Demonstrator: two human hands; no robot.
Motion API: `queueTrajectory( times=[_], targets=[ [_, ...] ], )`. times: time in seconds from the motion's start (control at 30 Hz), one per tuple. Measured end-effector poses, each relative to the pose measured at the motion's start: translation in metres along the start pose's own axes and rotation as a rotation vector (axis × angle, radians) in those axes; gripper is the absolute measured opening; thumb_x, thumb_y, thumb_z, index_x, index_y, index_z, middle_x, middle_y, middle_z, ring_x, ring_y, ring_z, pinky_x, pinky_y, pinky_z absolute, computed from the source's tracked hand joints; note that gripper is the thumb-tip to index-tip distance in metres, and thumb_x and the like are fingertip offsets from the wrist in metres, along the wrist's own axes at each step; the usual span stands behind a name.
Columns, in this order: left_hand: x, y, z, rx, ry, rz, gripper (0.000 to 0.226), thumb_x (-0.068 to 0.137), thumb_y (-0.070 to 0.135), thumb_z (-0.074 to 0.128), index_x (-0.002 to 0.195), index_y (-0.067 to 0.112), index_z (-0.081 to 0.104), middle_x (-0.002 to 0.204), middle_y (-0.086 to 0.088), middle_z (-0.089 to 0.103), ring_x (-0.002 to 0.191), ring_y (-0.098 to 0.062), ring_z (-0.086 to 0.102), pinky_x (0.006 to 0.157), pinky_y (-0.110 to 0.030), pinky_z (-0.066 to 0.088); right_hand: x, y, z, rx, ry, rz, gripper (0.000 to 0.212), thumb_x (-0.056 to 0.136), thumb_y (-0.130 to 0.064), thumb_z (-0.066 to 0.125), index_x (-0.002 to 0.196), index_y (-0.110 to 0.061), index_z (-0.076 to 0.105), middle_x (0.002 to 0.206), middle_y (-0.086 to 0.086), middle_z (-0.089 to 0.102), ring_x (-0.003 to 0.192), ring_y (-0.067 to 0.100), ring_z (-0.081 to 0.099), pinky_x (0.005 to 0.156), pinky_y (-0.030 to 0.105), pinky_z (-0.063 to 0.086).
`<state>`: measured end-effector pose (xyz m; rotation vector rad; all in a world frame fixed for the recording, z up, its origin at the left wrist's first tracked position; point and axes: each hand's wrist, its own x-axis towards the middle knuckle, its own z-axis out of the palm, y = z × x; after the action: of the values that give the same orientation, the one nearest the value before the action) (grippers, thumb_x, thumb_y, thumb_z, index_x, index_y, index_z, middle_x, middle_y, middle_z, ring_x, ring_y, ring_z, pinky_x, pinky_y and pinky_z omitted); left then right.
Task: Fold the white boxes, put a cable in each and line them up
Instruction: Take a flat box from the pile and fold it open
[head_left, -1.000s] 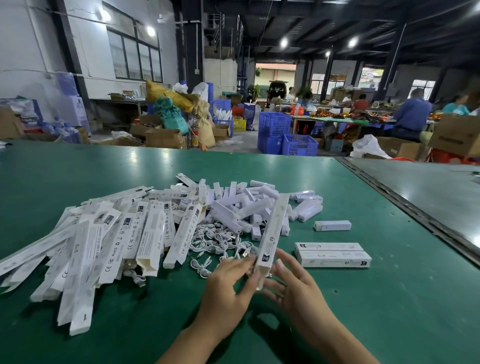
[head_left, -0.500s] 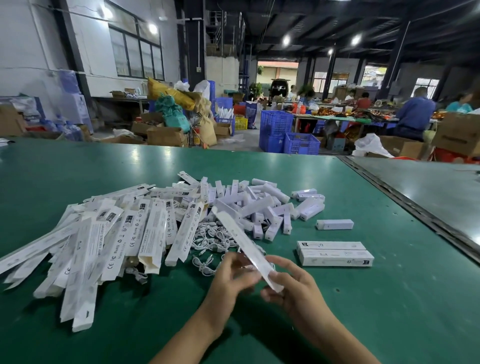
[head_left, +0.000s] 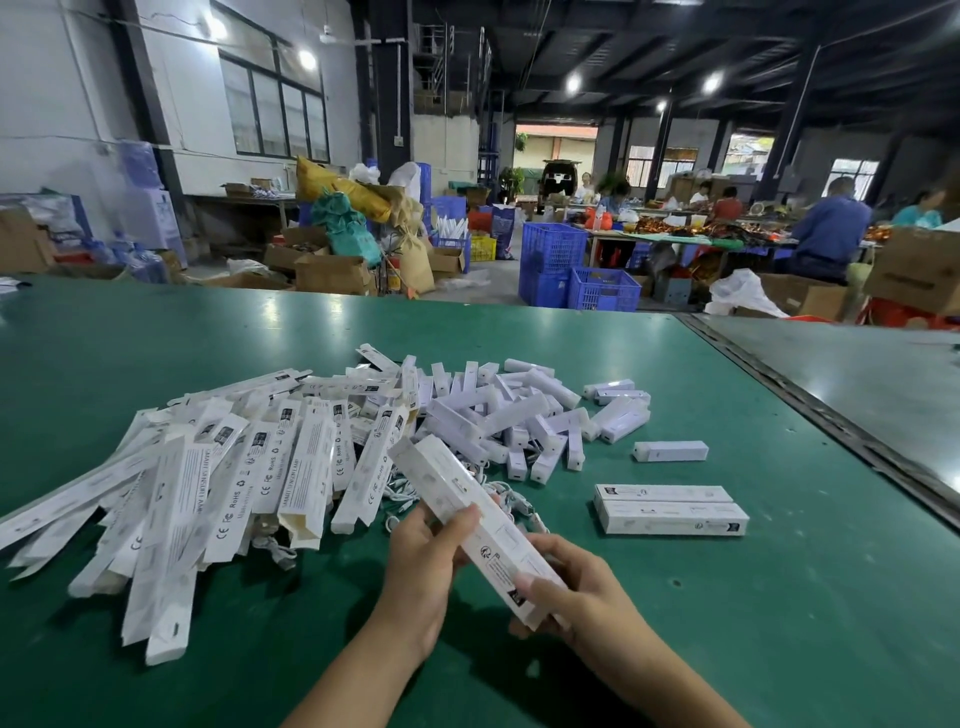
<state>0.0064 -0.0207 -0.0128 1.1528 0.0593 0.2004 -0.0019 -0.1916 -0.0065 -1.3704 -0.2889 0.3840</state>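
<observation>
A long white box slants above the green table, its far end up and to the left. My left hand grips its middle and my right hand grips its near end. Several flat unfolded white boxes lie fanned out at the left. A tangle of white cables lies just beyond my hands, partly hidden by the held box. Two closed boxes lie side by side at the right.
Several small white units are heaped behind the cables, and one lies apart at the right. A metal seam divides this table from another at the right. Crates, cartons and seated people fill the background.
The held box swung from pointing up and away to slanting towards the upper left, then opened from flat into a box shape. My right hand slid to its near end.
</observation>
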Motion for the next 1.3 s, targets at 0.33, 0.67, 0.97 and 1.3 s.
queueTrajectory(
  times=[0.33, 0.67, 0.97, 1.3],
  targets=[
    [-0.003, -0.004, 0.002, 0.119, -0.043, 0.094, 0.061, 0.080, 0.046, 0.073, 0.133, 0.044, 0.042, 0.115, -0.003, 0.071, 0.101, -0.022, 0.072, 0.078, -0.028, 0.058, 0.002, 0.001, 0.002, 0.122, 0.085, -0.036, 0.031, 0.081, -0.021, 0.074, 0.111, -0.020, 0.065, 0.096, 0.017, 0.069, 0.069, 0.038, 0.067, 0.067, 0.039, 0.057],
    [-0.022, -0.010, 0.013, 0.840, -0.322, 0.403, 0.063, 0.078, 0.063, 0.062, 0.134, 0.062, 0.034, 0.129, 0.028, 0.054, 0.115, 0.006, 0.052, 0.091, -0.003, 0.037, 0.002, -0.006, -0.005, 0.256, 0.105, -0.028, 0.036, 0.090, -0.033, 0.057, 0.118, -0.012, 0.064, 0.108, 0.025, 0.067, 0.073, 0.023, 0.064, 0.058, 0.029, 0.051],
    [-0.018, -0.010, 0.010, 0.779, -0.206, 0.430, 0.056, 0.079, 0.044, 0.073, 0.128, 0.055, 0.049, 0.111, 0.021, 0.064, 0.106, -0.001, 0.058, 0.086, -0.007, 0.040, 0.001, -0.001, -0.011, -0.215, 0.120, -0.222, 0.028, 0.090, -0.030, 0.045, 0.114, -0.033, 0.061, 0.102, 0.006, 0.073, 0.088, 0.021, 0.069, 0.077, 0.033, 0.056],
    [-0.016, -0.008, 0.007, 0.652, -0.164, 0.341, 0.046, 0.075, 0.045, 0.078, 0.118, 0.046, 0.061, 0.105, 0.031, 0.066, 0.099, 0.003, 0.063, 0.082, -0.005, 0.043, 0.000, 0.004, -0.015, -0.587, 0.266, -0.517, 0.022, 0.089, -0.008, 0.067, 0.099, -0.026, 0.059, 0.091, -0.005, 0.071, 0.076, 0.016, 0.070, 0.070, 0.029, 0.057]
  ],
)
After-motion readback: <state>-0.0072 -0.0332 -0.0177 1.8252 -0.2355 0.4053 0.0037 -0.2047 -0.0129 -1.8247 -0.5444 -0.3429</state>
